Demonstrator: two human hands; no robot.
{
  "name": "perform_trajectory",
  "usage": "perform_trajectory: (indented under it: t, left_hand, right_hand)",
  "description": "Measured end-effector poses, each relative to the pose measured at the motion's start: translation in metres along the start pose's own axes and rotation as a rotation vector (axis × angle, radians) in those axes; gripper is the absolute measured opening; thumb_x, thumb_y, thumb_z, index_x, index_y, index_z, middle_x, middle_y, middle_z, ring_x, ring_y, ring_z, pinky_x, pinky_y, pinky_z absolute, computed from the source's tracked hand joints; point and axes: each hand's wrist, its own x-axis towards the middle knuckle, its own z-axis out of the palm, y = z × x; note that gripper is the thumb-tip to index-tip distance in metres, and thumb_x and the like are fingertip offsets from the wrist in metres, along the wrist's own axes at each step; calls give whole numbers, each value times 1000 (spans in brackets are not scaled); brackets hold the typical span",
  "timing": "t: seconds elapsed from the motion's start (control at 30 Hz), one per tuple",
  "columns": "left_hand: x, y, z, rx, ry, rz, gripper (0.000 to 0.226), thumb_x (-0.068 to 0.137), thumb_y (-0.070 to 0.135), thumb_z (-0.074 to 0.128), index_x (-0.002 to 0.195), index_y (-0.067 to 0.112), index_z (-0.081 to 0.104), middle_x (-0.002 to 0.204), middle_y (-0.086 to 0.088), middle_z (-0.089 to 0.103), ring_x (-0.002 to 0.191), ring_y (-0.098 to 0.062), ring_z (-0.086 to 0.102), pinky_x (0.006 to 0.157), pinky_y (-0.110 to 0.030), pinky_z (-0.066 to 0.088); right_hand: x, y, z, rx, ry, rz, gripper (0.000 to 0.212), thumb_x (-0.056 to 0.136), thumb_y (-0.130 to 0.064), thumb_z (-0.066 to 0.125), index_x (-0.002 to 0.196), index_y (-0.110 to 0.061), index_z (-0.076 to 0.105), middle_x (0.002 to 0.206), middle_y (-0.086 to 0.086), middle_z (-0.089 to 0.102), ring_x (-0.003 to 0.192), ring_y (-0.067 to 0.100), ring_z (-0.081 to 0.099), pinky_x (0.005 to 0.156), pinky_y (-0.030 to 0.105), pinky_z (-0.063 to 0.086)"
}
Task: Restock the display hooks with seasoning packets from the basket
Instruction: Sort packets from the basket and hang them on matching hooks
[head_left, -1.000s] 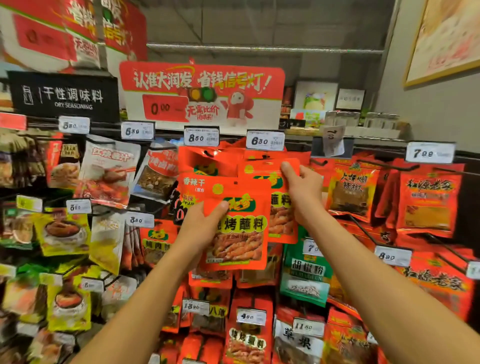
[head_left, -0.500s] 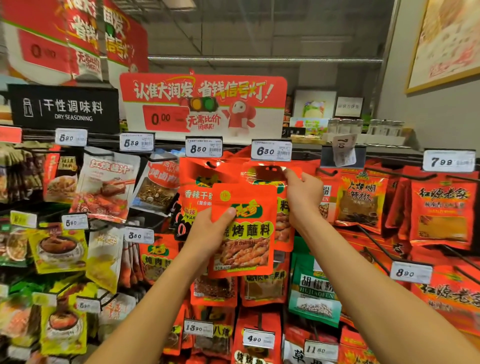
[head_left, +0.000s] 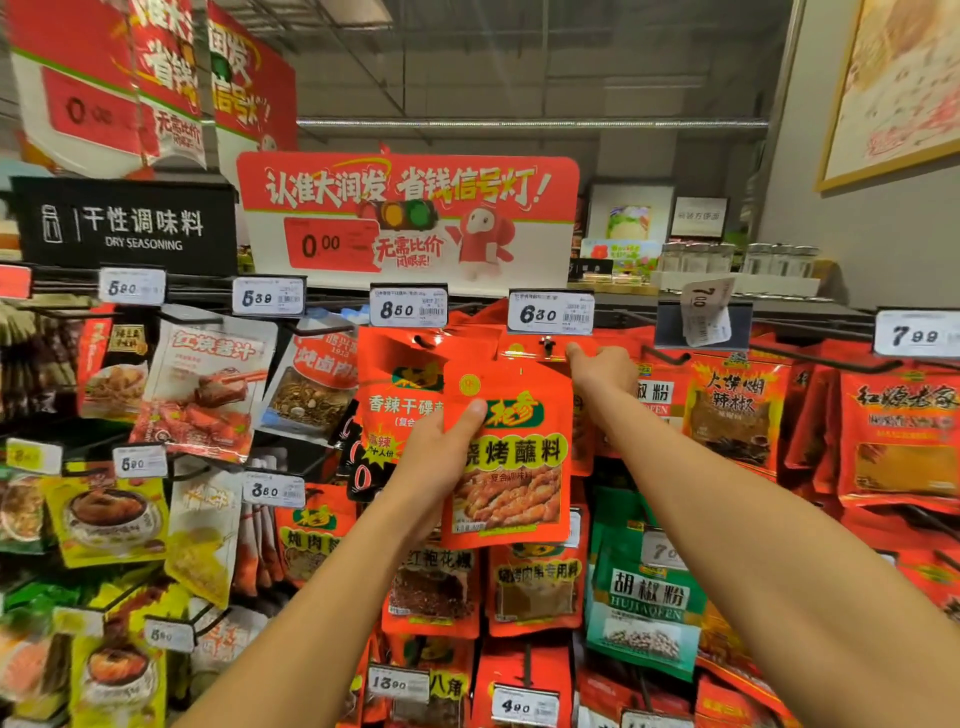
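Hook tip (head_left: 546, 344) sits above our left grip (head_left: 441, 457) clasping the upright barbecue dip packet (head_left: 511, 457) — right grip (head_left: 602, 374) pinches the hung packet's header (head_left: 540, 353), nearer.

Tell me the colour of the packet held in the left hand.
Orange-red packet with a green logo and yellow lettering band, clearest in the head view.
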Motion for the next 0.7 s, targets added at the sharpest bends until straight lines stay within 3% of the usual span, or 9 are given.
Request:
perform_trajectory:
  t: [0.1,0.17,0.2,0.27,0.3,0.33,0.4,0.53,0.7]
  left_hand:
    - [11,0,8,-16,29,2,19,99,29,63,96,13,74,94,-3,80,89,-20,76,82,-38,58]
    - [18,0,15,-34,22,13,14,98,23,63,93,15,74,91,-1,80,84,-16,75,77,-33,57]
    - [22,1,19,-48,11,17,12,98,21,63,96,16,73,93,-1,80,85,-16,75,74,-31,57]
    - [29,4,27,-74,4,21,11,99,20,62,102,16,72,98,-2,79,87,-17,75,69,-28,58]
    - [31,5,31,-84,4,20,13,99,23,62,102,15,72,98,-3,79,87,-18,75,68,-27,58]
    - [34,7,36,-94,1,23,16,99,27,62,102,15,72,97,-4,79,86,-18,75,66,-27,58]
    - [37,8,44,-113,0,40,20,99,33,62,99,15,72,95,-6,79,86,-20,75,68,-28,59]
    - [41,10,49,-144,28,84,19,100,33,62,98,17,71,92,-9,79,83,-23,76,67,-32,61]
    - [50,14,53,-100,118,82,19,100,33,60,92,19,70,88,-8,79,84,-26,76,77,-43,61]
  right_hand:
    - [-13,6,-11,62,6,-36,48,94,-50,64,125,-13,60,127,12,64,113,32,60,82,34,40]
    - [-29,16,-25,335,5,-69,39,96,-49,61,121,-19,60,119,5,67,101,22,63,80,32,42]
    - [-38,21,-34,538,-60,-56,34,97,-49,59,114,-21,62,107,2,70,91,17,65,74,31,46]
    - [-57,28,-52,874,-369,-38,37,98,-52,55,107,-18,66,81,-3,72,69,12,67,62,30,50]
    - [-64,29,-59,919,-495,-64,42,97,-54,54,108,-16,68,80,-1,74,69,15,70,63,31,55]
    - [-68,30,-63,892,-542,-107,44,96,-54,56,109,-14,70,87,4,77,77,20,74,68,34,60]
    - [-73,27,-64,790,-476,-201,33,94,-45,65,105,-14,71,96,7,79,86,24,77,71,35,62]
    - [-69,22,-62,725,-377,-245,15,93,-28,73,99,-15,69,85,6,79,73,22,77,57,28,58]
    - [-64,14,-54,666,-324,-223,19,91,-37,75,94,-19,69,87,4,79,78,24,78,66,38,62]
